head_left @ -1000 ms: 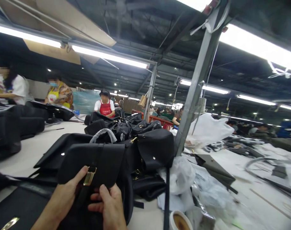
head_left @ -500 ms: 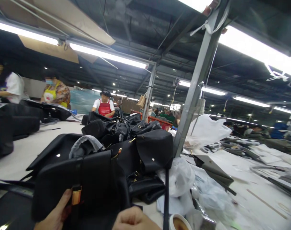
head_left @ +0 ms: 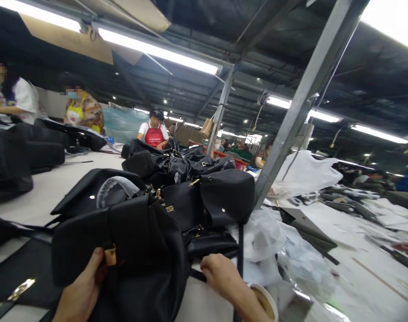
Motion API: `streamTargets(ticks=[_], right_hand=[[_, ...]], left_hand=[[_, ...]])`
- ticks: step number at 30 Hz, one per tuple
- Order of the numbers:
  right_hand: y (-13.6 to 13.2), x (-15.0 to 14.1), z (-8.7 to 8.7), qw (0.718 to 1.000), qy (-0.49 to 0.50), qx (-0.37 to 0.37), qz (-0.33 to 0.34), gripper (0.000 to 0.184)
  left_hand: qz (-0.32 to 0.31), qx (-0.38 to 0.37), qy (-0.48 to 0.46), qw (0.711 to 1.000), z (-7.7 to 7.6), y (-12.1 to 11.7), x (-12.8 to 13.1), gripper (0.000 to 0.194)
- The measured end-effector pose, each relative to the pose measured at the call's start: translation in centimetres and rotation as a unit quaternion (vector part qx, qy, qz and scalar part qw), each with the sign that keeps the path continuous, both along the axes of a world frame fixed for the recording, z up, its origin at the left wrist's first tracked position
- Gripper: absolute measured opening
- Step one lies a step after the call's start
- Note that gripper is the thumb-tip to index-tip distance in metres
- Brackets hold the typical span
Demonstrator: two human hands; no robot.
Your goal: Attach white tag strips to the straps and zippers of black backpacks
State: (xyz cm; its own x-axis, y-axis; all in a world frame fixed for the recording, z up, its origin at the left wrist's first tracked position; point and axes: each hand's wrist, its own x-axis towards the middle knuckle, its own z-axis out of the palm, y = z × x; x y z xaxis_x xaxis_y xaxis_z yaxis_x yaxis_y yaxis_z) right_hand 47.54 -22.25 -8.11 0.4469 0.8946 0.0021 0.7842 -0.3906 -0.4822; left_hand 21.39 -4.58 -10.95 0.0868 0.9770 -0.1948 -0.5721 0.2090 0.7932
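My left hand [head_left: 78, 286] clamped on black leather backpack [head_left: 133, 255], held low at front of white worktable [head_left: 73, 192], brass buckle [head_left: 110, 256] by thumb. Right hand [head_left: 224, 273] apart, near thin black strap [head_left: 240, 241], grip unclear. Looks like bag handling; next move likely needs right hand back on bag.

We have the backpack [head_left: 123, 250] at the near edge of the table [head_left: 56, 192], with our left hand [head_left: 78, 286] below it and our right hand [head_left: 227, 275] to its right, just beside a cup [head_left: 266, 302]. Behind the backpack, more bags [head_left: 190, 179] lie heaped on the table. Right of the heap stands a steel post [head_left: 301, 116], with a plastic bag [head_left: 301, 174] against its far side. Beyond the heap sits a co-worker [head_left: 153, 132]; further left sit two more co-workers [head_left: 83, 114].
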Motion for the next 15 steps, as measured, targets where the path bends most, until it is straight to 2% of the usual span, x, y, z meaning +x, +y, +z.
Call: streamTargets(ticks=[2, 4, 7, 10, 13, 15], right_hand=[[0.2, -1.3, -1.3, 1.0, -0.026, -0.003, 0.0, 0.017], [0.4, -1.6, -2.1, 1.0, -0.028, -0.004, -0.004, 0.015], [0.9, -0.9, -2.4, 1.0, 0.007, -0.006, -0.003, 0.013], [1.1, -0.5, -1.4, 0.994, 0.103, -0.017, 0.021, 0.018], [0.6, -0.6, 0.7, 0.969, 0.239, -0.019, 0.057, 0.016], [-0.3, -0.5, 2.1, 0.951, 0.302, 0.008, 0.069, 0.022]], left_hand=[[0.004, -0.037, -0.03, 0.999, 1.2, -0.5, 0.0, 0.01], [0.023, -0.057, -0.039, 0.997, 2.1, -1.1, 0.1, 0.014], [0.043, -0.057, -0.041, 0.997, 2.6, -1.7, 0.2, 0.02], [0.057, -0.042, -0.064, 0.995, 2.9, -1.9, 0.2, 0.026], [0.071, -0.054, -0.127, 0.988, 3.6, -1.3, -0.2, 0.029], [0.075, -0.069, -0.157, 0.982, 4.4, -0.5, -0.6, 0.033]])
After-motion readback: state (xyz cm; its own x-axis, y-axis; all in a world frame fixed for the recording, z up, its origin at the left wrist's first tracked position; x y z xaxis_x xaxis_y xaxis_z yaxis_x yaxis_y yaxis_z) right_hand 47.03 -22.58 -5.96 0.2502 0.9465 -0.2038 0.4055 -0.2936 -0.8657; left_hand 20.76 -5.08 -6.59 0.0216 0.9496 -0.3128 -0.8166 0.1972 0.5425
